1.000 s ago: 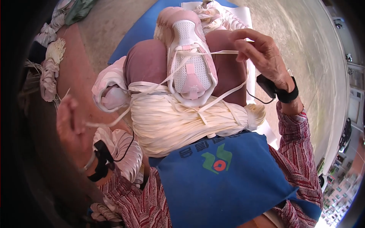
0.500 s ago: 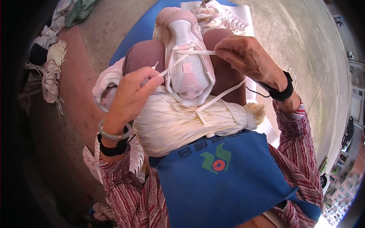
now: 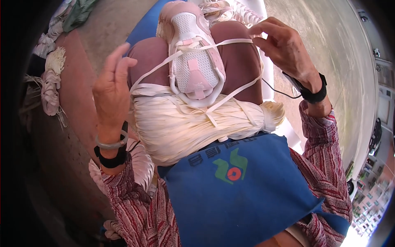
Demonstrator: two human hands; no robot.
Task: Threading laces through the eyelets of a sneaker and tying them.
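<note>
Holding white lace [image 3: 234, 41], right hand [image 3: 286, 47] curls; left hand [image 3: 111, 88] points upward

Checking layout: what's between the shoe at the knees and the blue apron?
A cream lace bundle lies between the shoe and apron, in the head view.

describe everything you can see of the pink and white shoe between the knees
The shoe is pale pink and white, with textured panels that look like mesh, a pink patch on the nearer one and smooth-looking white edging around its near end. It lies lengthwise between the knees, its near end at the cream bundle. A flat white lace crosses it and reaches the fingers of the right hand; the left hand is clear of the shoe.
</note>
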